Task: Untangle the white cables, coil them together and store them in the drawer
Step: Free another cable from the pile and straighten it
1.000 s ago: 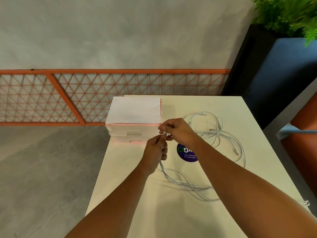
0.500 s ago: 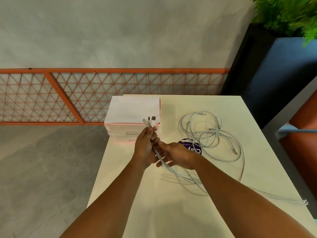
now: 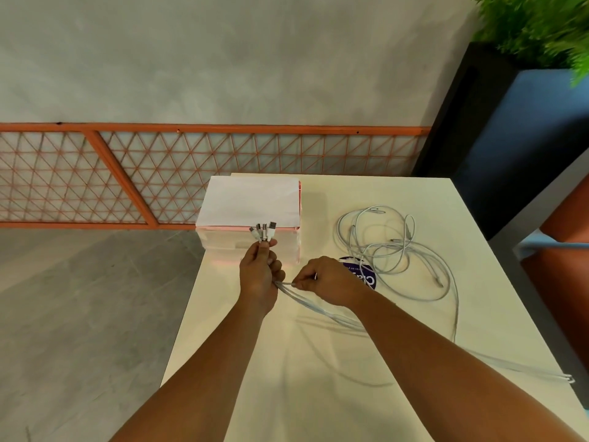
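Note:
Several white cables (image 3: 395,250) lie in loose tangled loops on the right part of the cream table (image 3: 318,378). My left hand (image 3: 259,275) grips a bunch of their plug ends (image 3: 264,231), which stick up above the fist. Just to its right, my right hand (image 3: 328,282) pinches the same strands where they leave the left fist. From there the strands run under my right forearm toward the table's right edge. A small translucent drawer unit (image 3: 251,240) with white paper on top stands at the table's far left corner; its drawer looks closed.
A round purple sticker (image 3: 363,275) lies on the table by my right hand. An orange lattice fence (image 3: 159,173) runs along the grey wall. A dark planter with green foliage (image 3: 526,106) stands at the right. Grey floor lies to the left of the table.
My left hand has lifted the plug ends up in front of the drawer unit. My right hand has dropped lower and slid along the strands, drawing them straighter across the table.

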`<state>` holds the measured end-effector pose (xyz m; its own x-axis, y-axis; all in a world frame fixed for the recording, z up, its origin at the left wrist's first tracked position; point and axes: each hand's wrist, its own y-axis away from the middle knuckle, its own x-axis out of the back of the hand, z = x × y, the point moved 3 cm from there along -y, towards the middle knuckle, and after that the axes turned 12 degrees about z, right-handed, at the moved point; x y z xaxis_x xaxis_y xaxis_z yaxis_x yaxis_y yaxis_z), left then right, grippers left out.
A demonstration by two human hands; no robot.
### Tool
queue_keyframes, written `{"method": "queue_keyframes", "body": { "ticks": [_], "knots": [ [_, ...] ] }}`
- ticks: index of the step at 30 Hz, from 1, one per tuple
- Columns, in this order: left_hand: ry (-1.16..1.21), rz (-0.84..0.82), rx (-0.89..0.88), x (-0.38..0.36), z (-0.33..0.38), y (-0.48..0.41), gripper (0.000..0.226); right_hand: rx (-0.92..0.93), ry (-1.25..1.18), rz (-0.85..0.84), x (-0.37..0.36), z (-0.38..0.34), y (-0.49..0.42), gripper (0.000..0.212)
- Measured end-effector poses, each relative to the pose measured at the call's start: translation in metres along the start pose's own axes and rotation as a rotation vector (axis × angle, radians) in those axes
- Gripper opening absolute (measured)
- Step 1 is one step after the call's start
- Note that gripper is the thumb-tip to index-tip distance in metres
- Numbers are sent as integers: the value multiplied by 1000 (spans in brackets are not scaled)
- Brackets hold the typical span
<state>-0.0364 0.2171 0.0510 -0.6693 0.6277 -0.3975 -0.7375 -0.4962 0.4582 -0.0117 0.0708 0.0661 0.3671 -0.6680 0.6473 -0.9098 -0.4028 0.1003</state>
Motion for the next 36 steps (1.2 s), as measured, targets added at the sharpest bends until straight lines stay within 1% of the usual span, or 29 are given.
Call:
{"method": "queue_keyframes", "body": {
  "ticks": [2, 5, 8, 11, 13, 16, 17, 20, 23, 27, 30, 32, 34, 36],
  "knots": [
    [43, 8, 16, -1, 0, -1, 24, -37, -56, -38, -7, 3, 3, 17],
    [102, 28, 41, -3, 1, -3, 25, -17, -52, -110, -23, 7, 10, 24],
    [132, 66, 40, -2, -1, -5, 26, -121, -142, -127, -29, 11, 19, 29],
    [144, 81, 36, 2, -5, -5, 24, -84, -13, -134, -31, 13, 19, 38],
    [145, 85, 43, 6, -8, -6, 19, -73, -14, -140, -32, 10, 19, 37],
    [112, 111, 43, 17, -10, -10, 16, -165, -139, -143, -29, 11, 20, 32],
    [84, 113, 32, 21, -9, -11, 16, -170, -132, -127, -26, 11, 21, 30],
    [-50, 95, -1, 34, -6, -13, 13, -25, 114, -33, -23, 19, 22, 31],
    [-153, 122, -5, 52, -8, -17, 13, 71, 261, -51, -29, 27, 26, 31],
    [-423, 165, -35, 75, -15, -19, 19, 89, 319, -108, -43, 37, 33, 28],
    [-592, 237, -32, 95, -21, -21, 17, 94, 418, -124, -56, 45, 37, 26],
    [-586, 309, 10, 108, -25, -21, 12, 83, 471, -105, -62, 49, 38, 29],
    [-484, 377, 92, 118, -30, -21, 8, 48, 517, -74, -67, 51, 39, 36],
    [-371, 417, 159, 124, -35, -18, 11, -2, 533, -53, -73, 54, 40, 42]
  ]
}}
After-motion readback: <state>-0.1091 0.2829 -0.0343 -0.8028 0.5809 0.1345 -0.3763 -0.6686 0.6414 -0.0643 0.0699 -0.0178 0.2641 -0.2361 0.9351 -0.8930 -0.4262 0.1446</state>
